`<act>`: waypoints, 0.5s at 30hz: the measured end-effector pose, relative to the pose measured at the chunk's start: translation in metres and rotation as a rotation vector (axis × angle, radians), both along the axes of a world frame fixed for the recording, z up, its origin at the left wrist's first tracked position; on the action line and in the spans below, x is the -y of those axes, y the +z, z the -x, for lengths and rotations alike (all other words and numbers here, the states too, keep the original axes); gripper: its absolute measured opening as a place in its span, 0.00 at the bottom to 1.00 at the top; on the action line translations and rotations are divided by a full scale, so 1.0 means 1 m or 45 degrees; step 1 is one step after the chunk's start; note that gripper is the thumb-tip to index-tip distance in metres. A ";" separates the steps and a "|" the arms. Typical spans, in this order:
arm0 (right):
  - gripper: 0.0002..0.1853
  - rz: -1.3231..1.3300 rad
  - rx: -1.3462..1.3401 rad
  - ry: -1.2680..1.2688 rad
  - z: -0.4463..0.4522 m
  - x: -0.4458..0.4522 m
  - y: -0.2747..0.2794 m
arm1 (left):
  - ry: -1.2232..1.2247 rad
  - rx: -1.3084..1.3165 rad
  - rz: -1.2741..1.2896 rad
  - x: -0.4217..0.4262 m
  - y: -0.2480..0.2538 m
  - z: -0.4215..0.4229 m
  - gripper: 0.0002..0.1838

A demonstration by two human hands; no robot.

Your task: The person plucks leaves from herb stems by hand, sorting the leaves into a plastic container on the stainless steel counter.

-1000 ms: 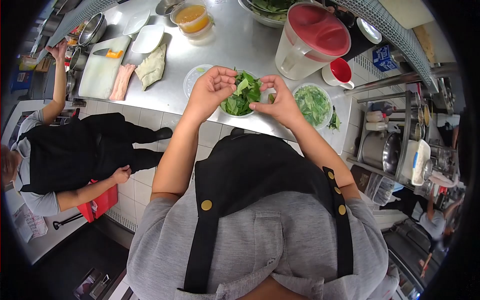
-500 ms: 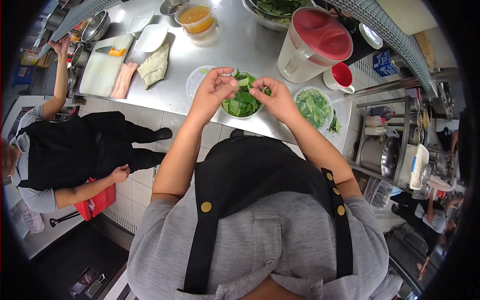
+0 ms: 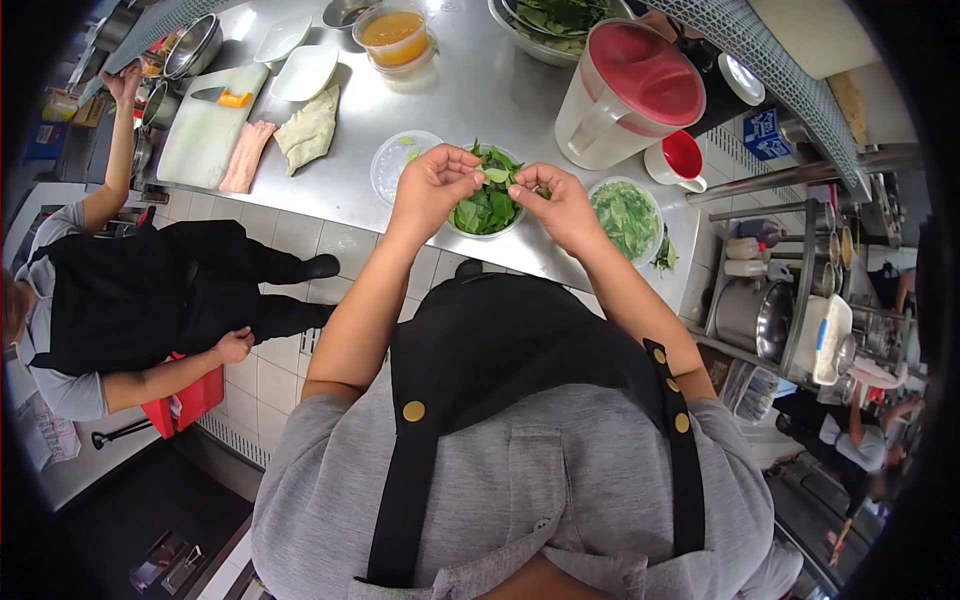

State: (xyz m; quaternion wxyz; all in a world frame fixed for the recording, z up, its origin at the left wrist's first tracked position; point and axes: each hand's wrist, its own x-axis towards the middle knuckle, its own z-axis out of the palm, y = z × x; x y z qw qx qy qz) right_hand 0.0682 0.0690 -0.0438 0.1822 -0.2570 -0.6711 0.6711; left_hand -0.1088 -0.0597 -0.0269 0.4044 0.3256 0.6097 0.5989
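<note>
Over a round container of green leaves (image 3: 484, 212) at the table's front edge, both hands meet at a light green leaf (image 3: 496, 175). My left hand (image 3: 438, 188) pinches the leaf's left side between thumb and index finger. From the right, my right hand (image 3: 552, 205) has thumb and fingertips pressed together at the other side of the leaf. A clear round lid or dish (image 3: 392, 165) with small green bits lies left of the container. Right of my right hand stands a tub of leaves in liquid (image 3: 627, 220), with loose dark leaves (image 3: 665, 250) beside it.
Behind stand a red-lidded pitcher (image 3: 630, 90), a red-lined mug (image 3: 676, 160), a bowl of leaves (image 3: 560, 25) and an orange-filled tub (image 3: 391, 35). Farther left are a folded cloth (image 3: 308, 132), a cutting board (image 3: 210, 135) with a knife, and a co-worker (image 3: 130, 300).
My hands have lowered slightly and come together over the container, and a light leaf now shows between their fingertips. The co-worker's lower hand has shifted slightly left.
</note>
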 end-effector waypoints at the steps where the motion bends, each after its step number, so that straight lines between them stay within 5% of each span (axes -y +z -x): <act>1: 0.08 -0.018 0.019 -0.007 -0.001 0.000 0.001 | 0.016 0.016 -0.002 0.000 0.000 0.002 0.10; 7: 0.08 0.333 0.034 -0.111 -0.008 -0.004 0.015 | 0.023 -0.265 0.063 0.010 -0.004 0.018 0.08; 9: 0.08 0.393 0.042 -0.108 -0.009 -0.006 0.017 | -0.265 -1.070 0.154 0.013 -0.002 0.017 0.12; 10: 0.08 0.454 0.050 -0.108 -0.008 -0.007 0.017 | -0.132 -1.235 0.088 0.015 -0.005 0.007 0.16; 15: 0.06 0.475 0.041 -0.126 0.001 -0.002 0.020 | -0.127 -0.725 0.071 0.000 0.006 -0.014 0.19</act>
